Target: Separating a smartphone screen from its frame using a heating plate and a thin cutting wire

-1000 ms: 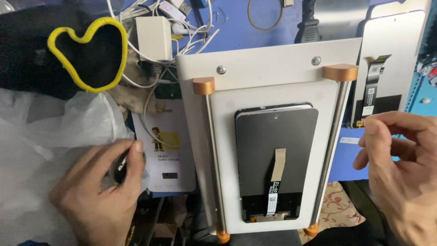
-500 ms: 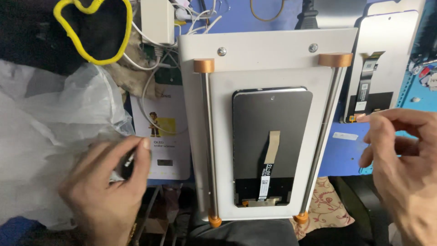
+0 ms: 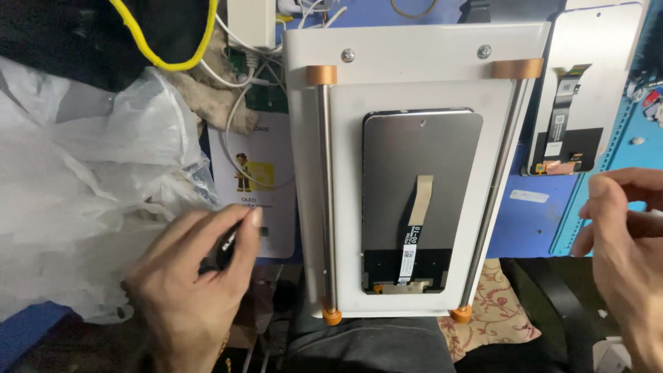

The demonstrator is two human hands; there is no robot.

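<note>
A white flat fixture (image 3: 414,59) with two metal rods and orange end caps lies in the middle. A phone screen panel (image 3: 421,159) rests face down on it, a flex ribbon (image 3: 414,228) running down its back. My left hand (image 3: 193,290) is left of the fixture, fingers closed on a small dark object (image 3: 224,249) that I cannot identify. My right hand (image 3: 625,255) hovers at the right edge, fingers curled and pinched, apart from the fixture; what it holds, if anything, is hidden.
Crumpled clear plastic (image 3: 90,193) fills the left. A white card (image 3: 255,186) lies beside the fixture. White cables and a charger (image 3: 252,21) sit at the top, with a yellow loop (image 3: 166,62). A second screen panel (image 3: 587,83) lies on the blue mat (image 3: 532,228) at right.
The view has shifted, so the fixture sits lower and more central. My left hand has closed round the small dark object. My right hand has drifted toward the right edge.
</note>
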